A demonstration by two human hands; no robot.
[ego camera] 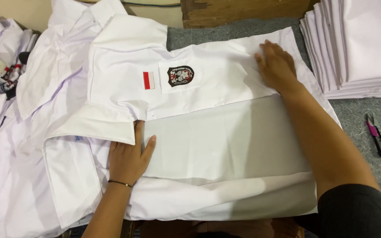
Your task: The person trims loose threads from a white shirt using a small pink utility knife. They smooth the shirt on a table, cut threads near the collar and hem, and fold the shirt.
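A white short-sleeved shirt (208, 132) lies spread across the grey table, collar to the left. Its chest pocket bears a dark oval badge (181, 76), and a small red and white patch (149, 80) sits beside it. A pale rectangular folding board (225, 136) lies on the shirt's middle. My left hand (128, 156) rests flat at the board's left edge, just below the collar (93, 125), fingers together. My right hand (276, 66) presses flat on the folded-over far half of the shirt near its hem.
A tall stack of folded white shirts (358, 48) stands at the right rear. Small thread snips (375, 134) with a pink part lie on the grey felt table (367, 114) at right. Loose white shirts (27, 88) pile up at left. A wooden block (243, 11) lies behind.
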